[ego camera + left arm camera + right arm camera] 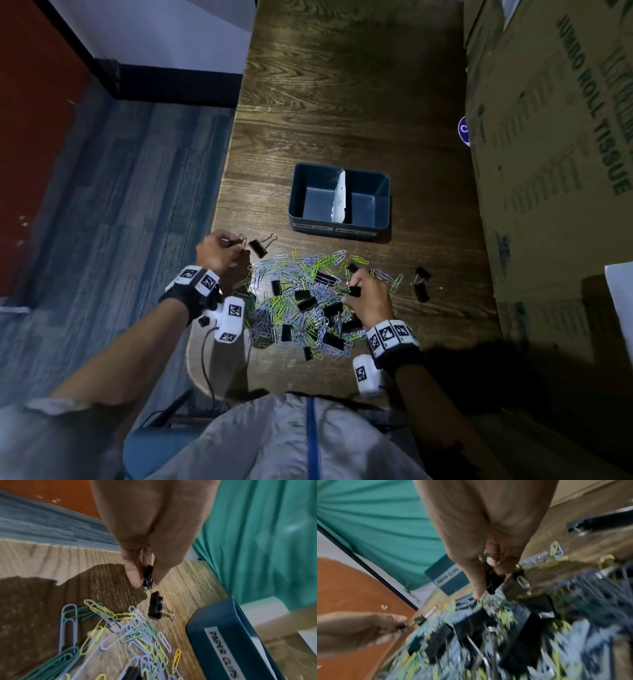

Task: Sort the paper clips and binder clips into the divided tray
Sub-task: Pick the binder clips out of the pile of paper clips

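Dark wood tabletop (pixel 342 102), dim light. Left hand (pixel 219 250) pinched a small binder clip (pixel 148 576) between thumb and fingertips, wrist raised at the heap's far-left edge; right hand (pixel 368 301) pinched another binder clip (pixel 354 291) over the mixed pile (pixel 301 301), knuckles up. Both compartments of the divided tray (pixel 385 202) looked empty, so sorting seemed barely begun.

Divided tray (pixel 340 226) on table (pixel 342 102), clip pile (pixel 301 301) before it, boxes (pixel 548 154) right
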### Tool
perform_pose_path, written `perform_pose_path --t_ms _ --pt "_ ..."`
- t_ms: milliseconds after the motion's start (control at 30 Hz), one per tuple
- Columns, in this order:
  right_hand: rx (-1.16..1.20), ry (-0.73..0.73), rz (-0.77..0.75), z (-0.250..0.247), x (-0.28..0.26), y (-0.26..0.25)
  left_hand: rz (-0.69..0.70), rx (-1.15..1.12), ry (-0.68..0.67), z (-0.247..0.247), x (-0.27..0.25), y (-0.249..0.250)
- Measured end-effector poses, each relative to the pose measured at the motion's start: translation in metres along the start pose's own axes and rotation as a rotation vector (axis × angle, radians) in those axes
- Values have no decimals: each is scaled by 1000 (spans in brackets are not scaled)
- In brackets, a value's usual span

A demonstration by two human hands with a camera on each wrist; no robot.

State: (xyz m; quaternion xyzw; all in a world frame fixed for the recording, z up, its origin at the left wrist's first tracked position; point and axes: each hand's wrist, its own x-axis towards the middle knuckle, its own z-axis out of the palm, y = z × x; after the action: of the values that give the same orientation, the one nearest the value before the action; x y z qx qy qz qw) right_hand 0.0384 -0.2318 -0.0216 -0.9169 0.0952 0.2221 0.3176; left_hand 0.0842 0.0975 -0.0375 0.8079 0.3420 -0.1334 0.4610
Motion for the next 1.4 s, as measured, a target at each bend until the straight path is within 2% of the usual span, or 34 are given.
perform_pose_path --t_ms 67,100,233,333,467,533,600,667,733,833,900,1033,1067,1133,1300,1400 --pt "47 10 -14 -10 -2 -5 -10 -13 -19 -1 2 -5" --pt "69 16 -22 -16 -4 -7 24 54 -2 -2 -6 -3" --pt "237 42 -1 -44 -6 -5 169 518 93 2 -48 -15" --pt "274 118 41 -65 -3 15 286 692 -4 17 -74 -31" --pt "186 335 220 -82 10 54 481 674 -190 41 -95 -38" --pt "181 377 301 -85 15 69 542 655 -272 49 -101 -34" --pt "217 353 343 -85 19 82 552 667 -272 54 -104 -29" --pt "246 336 348 -84 19 89 574 714 -206 57 -106 -24" --pt "203 380 324 -82 15 89 645 778 -152 59 -106 -22" --pt "64 436 265 -73 -5 84 739 872 -223 65 -101 -19" --pt "16 380 223 -63 -21 87 748 909 -266 70 -98 -17" --pt "-74 -46 269 -41 -44 84 667 799 -252 77 -98 -16" --pt "-86 -106 297 -34 -48 83 633 755 -241 78 -98 -16" --pt "-69 -111 281 -20 -52 83 589 704 -226 79 -100 -15" --pt "-70 2 192 -6 -51 85 530 661 -227 81 -102 -8" --pt "-29 40 204 -5 -49 81 548 618 -230 74 -104 -4"
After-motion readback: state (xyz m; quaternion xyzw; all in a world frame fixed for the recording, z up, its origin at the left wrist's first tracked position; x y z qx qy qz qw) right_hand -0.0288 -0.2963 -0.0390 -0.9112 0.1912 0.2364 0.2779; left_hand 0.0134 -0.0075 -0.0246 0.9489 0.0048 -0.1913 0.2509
